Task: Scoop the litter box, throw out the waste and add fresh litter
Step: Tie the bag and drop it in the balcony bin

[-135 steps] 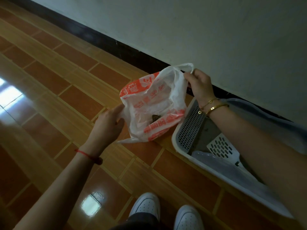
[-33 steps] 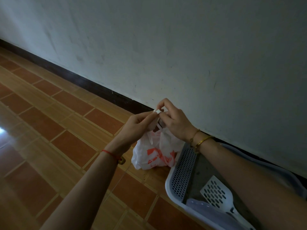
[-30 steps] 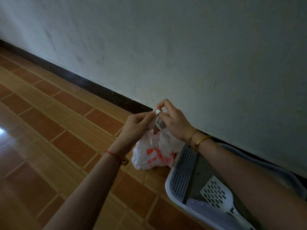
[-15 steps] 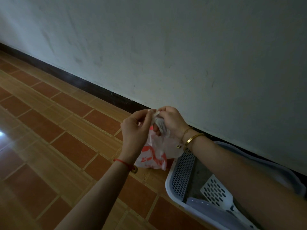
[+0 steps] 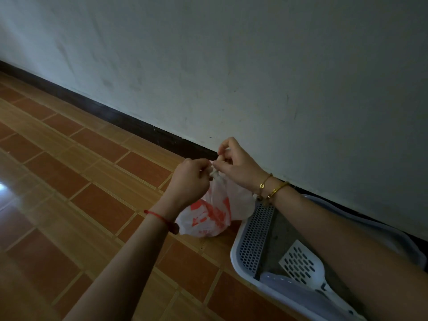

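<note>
Left hand (image 5: 188,180) and right hand (image 5: 236,166) pinching the twisted neck of a white and red plastic bag (image 5: 212,216), fingers curled, wrists raised, bag hanging just beside the litter box (image 5: 252,239), white slotted scoop (image 5: 301,265) lying inside, box against the wall (image 5: 231,66)

One bag (image 5: 208,216), box (image 5: 254,239), probably one scoop (image 5: 301,262).

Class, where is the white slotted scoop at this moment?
In the head view, the scoop lies at lower right inside the litter box, on the grey litter, just right of its perforated panel.
</note>
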Demonstrator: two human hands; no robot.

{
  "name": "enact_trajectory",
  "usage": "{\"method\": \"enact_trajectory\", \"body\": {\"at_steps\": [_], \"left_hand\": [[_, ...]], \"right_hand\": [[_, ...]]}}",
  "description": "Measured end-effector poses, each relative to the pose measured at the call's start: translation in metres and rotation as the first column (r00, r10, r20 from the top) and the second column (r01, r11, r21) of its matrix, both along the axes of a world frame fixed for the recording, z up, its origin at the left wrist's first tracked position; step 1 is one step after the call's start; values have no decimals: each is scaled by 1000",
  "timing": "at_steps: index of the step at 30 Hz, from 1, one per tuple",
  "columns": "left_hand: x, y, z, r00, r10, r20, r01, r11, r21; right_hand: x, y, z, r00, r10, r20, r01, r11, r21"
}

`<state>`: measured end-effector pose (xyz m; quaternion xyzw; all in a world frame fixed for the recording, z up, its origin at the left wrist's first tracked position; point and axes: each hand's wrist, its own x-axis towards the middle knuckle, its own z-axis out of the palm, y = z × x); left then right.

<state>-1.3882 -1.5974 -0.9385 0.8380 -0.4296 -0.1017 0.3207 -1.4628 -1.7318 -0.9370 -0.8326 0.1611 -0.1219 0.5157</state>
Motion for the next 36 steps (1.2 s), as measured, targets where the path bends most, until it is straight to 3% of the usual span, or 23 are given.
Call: {"method": "enact_trajectory", "body": {"at_steps": [2,5,9,14,20,30,33,36], "left_hand": [[-1,3,8,926,-24,-378,-10,996,-88],[4,9,11,805,11,-594,-151,971,-187],[3,10,13,777,21,-629,-220,946,-239],[-4,6,7,755,146,-639,-399,876,-272],[13,19,-20,515,374,-772,-733,659,-170],[30,34,-74,263,565,-782,-859,505,76],[29,37,-80,267,554,-788,-860,507,66],[29,34,-79,340,524,-781,-843,538,-7]], "right_hand": [[0,-3,2,998,14,57,-10,998,-70],[0,-6,3,993,6,115,19,976,-218],[-3,4,-5,991,51,123,0,923,-385],[-3,6,-6,986,4,165,52,941,-334],[-19,-20,-32,972,-231,-53,207,937,-280],[-35,-59,-69,800,-437,-412,331,893,-305],[-38,-66,-80,742,-471,-477,324,875,-360],[-39,-64,-82,789,-470,-395,347,872,-345]]}}
